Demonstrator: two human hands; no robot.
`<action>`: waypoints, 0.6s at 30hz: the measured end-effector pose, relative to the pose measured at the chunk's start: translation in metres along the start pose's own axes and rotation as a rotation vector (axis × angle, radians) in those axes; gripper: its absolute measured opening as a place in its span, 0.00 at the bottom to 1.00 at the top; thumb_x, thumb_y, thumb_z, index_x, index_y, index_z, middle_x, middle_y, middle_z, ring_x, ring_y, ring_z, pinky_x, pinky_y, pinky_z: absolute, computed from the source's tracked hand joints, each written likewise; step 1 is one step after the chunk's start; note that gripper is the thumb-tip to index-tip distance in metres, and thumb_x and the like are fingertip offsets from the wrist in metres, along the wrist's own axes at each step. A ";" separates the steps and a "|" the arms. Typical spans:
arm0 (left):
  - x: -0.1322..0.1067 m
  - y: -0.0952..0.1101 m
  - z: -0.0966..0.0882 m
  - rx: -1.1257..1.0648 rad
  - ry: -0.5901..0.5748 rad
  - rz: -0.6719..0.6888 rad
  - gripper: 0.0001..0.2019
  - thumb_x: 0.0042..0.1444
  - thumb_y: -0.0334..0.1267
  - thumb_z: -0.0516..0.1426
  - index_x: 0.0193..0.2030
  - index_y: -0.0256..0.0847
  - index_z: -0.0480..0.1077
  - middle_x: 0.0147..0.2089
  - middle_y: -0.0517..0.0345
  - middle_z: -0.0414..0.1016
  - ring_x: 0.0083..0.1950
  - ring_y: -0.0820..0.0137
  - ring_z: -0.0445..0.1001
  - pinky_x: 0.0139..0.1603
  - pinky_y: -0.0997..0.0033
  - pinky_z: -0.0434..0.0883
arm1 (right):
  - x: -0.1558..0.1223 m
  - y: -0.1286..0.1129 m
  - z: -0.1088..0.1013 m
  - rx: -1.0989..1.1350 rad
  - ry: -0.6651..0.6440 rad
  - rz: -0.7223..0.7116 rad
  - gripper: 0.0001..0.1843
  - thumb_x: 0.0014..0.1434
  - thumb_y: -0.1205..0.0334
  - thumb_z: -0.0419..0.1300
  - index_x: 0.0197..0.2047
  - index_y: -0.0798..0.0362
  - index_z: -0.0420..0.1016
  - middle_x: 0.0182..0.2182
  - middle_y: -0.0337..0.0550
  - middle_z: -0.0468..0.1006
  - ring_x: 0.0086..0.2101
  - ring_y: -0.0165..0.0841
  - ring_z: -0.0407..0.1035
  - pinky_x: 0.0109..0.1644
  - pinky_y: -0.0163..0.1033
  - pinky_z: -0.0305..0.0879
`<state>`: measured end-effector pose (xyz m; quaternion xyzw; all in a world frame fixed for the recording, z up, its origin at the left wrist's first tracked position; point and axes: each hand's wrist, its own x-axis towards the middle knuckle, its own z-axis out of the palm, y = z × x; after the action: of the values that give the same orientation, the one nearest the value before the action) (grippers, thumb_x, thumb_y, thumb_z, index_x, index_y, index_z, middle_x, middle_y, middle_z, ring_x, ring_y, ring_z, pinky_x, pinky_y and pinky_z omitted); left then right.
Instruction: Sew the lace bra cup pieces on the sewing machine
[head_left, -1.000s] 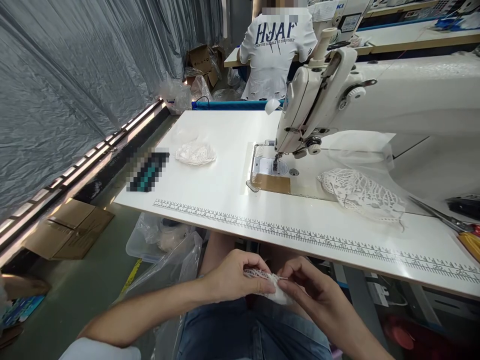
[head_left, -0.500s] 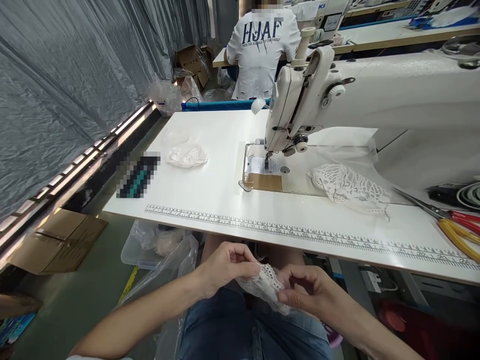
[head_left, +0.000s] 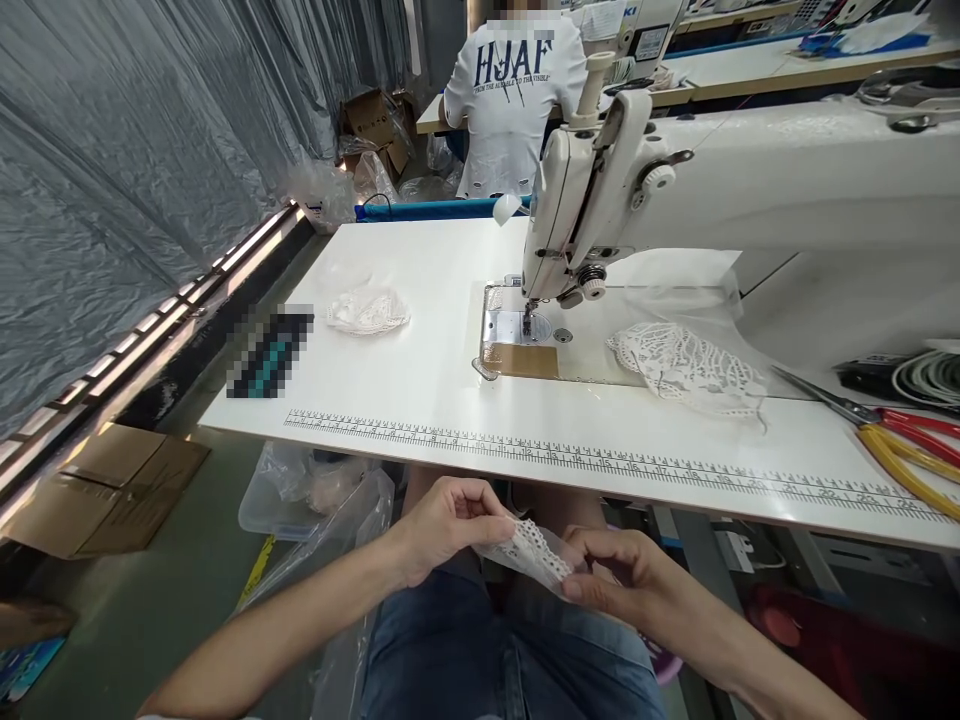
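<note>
Over my lap, a small piece of white lace (head_left: 531, 548) with sheer fabric along it is stretched between my two hands. My left hand (head_left: 457, 525) pinches its left end between thumb and fingers. At the other end, my right hand (head_left: 616, 570) grips the lace's edge the same way. Both hands are just below the front edge of the white sewing table (head_left: 420, 400). On that table lie a white lace piece (head_left: 367, 311) at the left and a larger lace piece with sheer fabric (head_left: 686, 368) to the right of the needle.
A white sewing machine (head_left: 592, 210) stands on the table. Scissors with red and yellow handles (head_left: 892, 430) lie at the right, beside a printed ruler strip (head_left: 525, 452). A clear plastic bin (head_left: 277, 495) and a cardboard box (head_left: 105, 490) are below left. Another person (head_left: 514, 110) sits ahead.
The lace between my hands is pulled straighter and flatter, with my hands slightly farther apart. The whole view has shifted a little; the pieces on the table stay put.
</note>
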<state>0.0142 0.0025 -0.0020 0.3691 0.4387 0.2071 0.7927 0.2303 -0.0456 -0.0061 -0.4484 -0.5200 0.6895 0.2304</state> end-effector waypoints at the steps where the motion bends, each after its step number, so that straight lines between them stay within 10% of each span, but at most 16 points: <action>1: 0.000 0.000 0.000 0.017 -0.007 0.005 0.16 0.39 0.43 0.68 0.27 0.33 0.71 0.33 0.54 0.76 0.32 0.73 0.71 0.36 0.73 0.68 | -0.001 0.001 -0.001 -0.005 -0.008 0.003 0.18 0.54 0.47 0.61 0.26 0.53 0.69 0.25 0.34 0.62 0.25 0.26 0.53 0.28 0.32 0.51; 18: -0.009 0.049 -0.003 0.468 0.072 0.220 0.14 0.43 0.42 0.65 0.32 0.34 0.73 0.26 0.61 0.69 0.30 0.75 0.65 0.30 0.78 0.61 | 0.041 -0.049 0.002 -0.309 0.183 -0.197 0.22 0.59 0.43 0.53 0.26 0.54 0.65 0.20 0.35 0.62 0.23 0.27 0.55 0.25 0.32 0.51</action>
<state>0.0063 0.0289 0.0394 0.5803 0.4597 0.1980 0.6424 0.2012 0.0030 0.0234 -0.4864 -0.6377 0.5320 0.2715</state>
